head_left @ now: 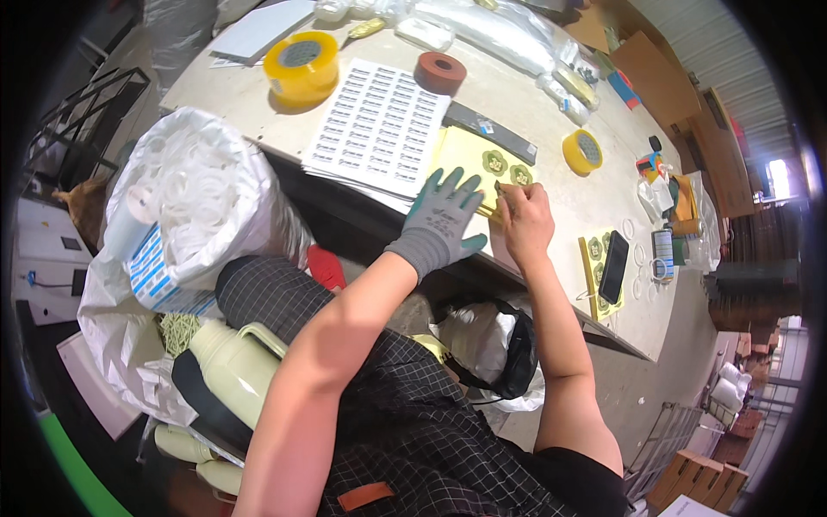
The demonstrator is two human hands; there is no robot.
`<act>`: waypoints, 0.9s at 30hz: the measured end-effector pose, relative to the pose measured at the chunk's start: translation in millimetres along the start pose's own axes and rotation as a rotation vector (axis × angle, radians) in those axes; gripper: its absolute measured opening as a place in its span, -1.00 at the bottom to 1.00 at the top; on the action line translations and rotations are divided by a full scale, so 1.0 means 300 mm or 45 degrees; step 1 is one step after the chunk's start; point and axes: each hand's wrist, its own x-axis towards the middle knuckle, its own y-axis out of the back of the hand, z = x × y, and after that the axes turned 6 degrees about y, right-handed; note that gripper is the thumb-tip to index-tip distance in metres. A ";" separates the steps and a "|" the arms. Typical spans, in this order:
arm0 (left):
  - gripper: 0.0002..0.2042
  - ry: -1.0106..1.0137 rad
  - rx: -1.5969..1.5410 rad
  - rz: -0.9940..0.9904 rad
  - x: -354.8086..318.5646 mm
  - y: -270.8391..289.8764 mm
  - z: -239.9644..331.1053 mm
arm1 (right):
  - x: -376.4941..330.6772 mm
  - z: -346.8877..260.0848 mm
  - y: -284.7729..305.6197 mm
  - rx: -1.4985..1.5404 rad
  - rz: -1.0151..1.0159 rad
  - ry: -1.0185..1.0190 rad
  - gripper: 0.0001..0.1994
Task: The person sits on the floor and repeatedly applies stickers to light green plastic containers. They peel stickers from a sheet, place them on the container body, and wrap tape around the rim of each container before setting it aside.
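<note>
My left hand (pixel 439 222), in a grey glove with green fingertips, lies flat with fingers spread over the near left part of a stack of yellow sheets (pixel 461 151). Green flower-shaped stickers (pixel 494 163) show on the stack's right side. There my bare right hand (pixel 529 222) is closed in a pinch on a small dark green piece (pixel 499 187), whose kind is too small to make out. A dark grey flat bar (pixel 493 133) lies along the stack's far edge. White sheets of printed labels (pixel 375 129) lie to the left.
On the table (pixel 551 112) are yellow tape rolls (pixel 301 69), a reddish-brown roll (pixel 440 72), and a phone (pixel 613 265) on another yellow stack. A white sack of clear rings (pixel 194 185) stands left, above a pale green jug (pixel 233 366). A black-rimmed bag (pixel 482 345) sits below the table's edge.
</note>
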 end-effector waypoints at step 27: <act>-0.68 -0.051 -0.072 0.123 -0.762 0.336 0.212 | -0.083 -0.664 0.104 1.094 -0.129 0.412 -0.60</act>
